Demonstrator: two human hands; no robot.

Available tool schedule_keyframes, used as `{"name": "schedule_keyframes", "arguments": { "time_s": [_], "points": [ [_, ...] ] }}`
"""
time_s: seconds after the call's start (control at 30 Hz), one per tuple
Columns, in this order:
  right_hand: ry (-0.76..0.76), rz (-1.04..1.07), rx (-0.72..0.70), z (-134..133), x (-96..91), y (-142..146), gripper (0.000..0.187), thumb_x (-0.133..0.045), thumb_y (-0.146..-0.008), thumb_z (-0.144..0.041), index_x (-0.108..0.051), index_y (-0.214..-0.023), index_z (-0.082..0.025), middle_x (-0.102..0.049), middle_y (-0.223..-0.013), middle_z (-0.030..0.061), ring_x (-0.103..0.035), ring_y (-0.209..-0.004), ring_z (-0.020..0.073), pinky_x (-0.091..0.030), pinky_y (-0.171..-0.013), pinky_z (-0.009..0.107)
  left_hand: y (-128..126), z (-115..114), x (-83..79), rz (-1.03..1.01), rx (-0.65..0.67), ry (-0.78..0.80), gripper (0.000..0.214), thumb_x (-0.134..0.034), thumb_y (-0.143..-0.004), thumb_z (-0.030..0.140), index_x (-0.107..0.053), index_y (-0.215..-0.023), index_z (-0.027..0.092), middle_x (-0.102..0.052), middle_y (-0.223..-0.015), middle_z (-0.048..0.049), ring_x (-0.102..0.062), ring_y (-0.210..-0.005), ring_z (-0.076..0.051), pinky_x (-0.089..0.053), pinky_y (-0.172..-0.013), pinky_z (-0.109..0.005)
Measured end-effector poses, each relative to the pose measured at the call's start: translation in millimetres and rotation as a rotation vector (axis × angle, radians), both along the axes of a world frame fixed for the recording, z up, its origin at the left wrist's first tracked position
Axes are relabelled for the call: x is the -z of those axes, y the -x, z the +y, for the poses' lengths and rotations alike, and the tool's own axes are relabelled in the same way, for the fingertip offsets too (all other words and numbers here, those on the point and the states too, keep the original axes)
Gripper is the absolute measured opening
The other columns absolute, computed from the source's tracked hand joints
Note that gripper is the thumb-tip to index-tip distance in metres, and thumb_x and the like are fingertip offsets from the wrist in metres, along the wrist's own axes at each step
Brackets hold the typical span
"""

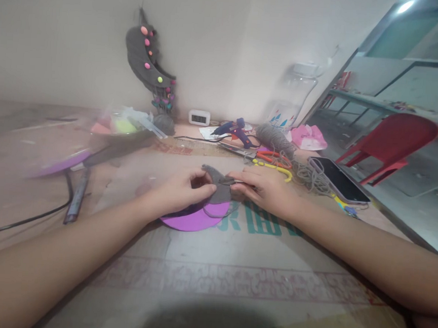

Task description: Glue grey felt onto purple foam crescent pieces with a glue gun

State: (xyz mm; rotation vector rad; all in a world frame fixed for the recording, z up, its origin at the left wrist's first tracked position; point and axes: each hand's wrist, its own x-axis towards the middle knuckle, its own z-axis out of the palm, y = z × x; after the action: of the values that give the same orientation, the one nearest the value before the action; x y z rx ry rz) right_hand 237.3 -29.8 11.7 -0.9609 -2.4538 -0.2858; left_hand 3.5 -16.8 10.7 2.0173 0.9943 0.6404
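Observation:
My left hand point(188, 188) pinches a grey piece point(222, 193) that looks covered in yarn and narrows to a curved tip at the top. Thumb and fingers of my right hand point(264, 189) are closed at the piece's right edge, on what looks like a strand of grey yarn; the fingertips partly hide it. Below the grey piece, a loop of yarn point(216, 216) hangs over a purple sheet point(193, 219) with a rounded edge. That sheet lies on the table under my left hand, which covers part of it.
Behind my hands are orange-handled scissors point(274, 159), a yellow handle point(278, 168), a blue glue gun point(238, 131) and a yarn ball point(276, 139). A phone point(338, 180) lies right, a marker point(76, 197) left. A decorated grey crescent point(144, 55) hangs on the wall.

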Motion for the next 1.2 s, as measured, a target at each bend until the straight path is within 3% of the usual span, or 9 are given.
{"name": "schedule_keyframes", "arguments": {
  "time_s": [0.4, 0.6, 0.87, 1.2],
  "points": [
    [0.062, 0.052, 0.013, -0.4, 1.3, 1.3, 0.028, -0.051, -0.091, -0.036, -0.068, -0.107, -0.020, -0.072, -0.086, 0.0053, -0.065, -0.076, 0.0157, -0.044, -0.065, 0.025, -0.6, -1.9, -1.8, 0.020, -0.024, 0.018, 0.027, -0.052, -0.079, 0.042, -0.061, -0.074, 0.017, -0.061, -0.071, -0.0013, -0.055, -0.069, -0.015, -0.042, -0.064, -0.027],
    [0.118, 0.144, 0.030, 0.7, 2.1, 0.7, 0.028, -0.053, -0.090, -0.036, -0.067, -0.109, -0.019, -0.072, -0.095, 0.0046, -0.065, -0.083, 0.0155, -0.046, -0.071, 0.025, -1.3, 2.5, 2.5, 0.003, -0.030, 0.105, 0.030, -0.052, -0.079, 0.045, -0.062, -0.080, 0.017, -0.063, -0.071, -0.0018, -0.057, -0.066, -0.015, -0.044, -0.064, -0.028],
    [0.007, -0.006, 0.033, -2.7, -1.8, 1.5, 0.031, -0.049, -0.092, -0.037, -0.067, -0.109, -0.019, -0.071, -0.084, 0.0057, -0.063, -0.075, 0.0159, -0.042, -0.065, 0.025, -1.8, 1.2, 0.1, 0.001, -0.037, 0.046, 0.027, -0.053, -0.078, 0.041, -0.063, -0.076, 0.016, -0.064, -0.074, -0.0018, -0.057, -0.070, -0.016, -0.042, -0.065, -0.026],
    [-0.040, -0.012, 0.014, 0.2, 2.1, -0.3, 0.030, -0.049, -0.092, -0.038, -0.068, -0.108, -0.020, -0.068, -0.080, 0.0048, -0.060, -0.069, 0.0141, -0.038, -0.060, 0.024, -2.0, -2.8, -3.2, 0.031, -0.044, 0.034, 0.025, -0.054, -0.078, 0.039, -0.062, -0.074, 0.016, -0.063, -0.072, -0.0021, -0.055, -0.068, -0.016, -0.042, -0.064, -0.027]
  ]
}}
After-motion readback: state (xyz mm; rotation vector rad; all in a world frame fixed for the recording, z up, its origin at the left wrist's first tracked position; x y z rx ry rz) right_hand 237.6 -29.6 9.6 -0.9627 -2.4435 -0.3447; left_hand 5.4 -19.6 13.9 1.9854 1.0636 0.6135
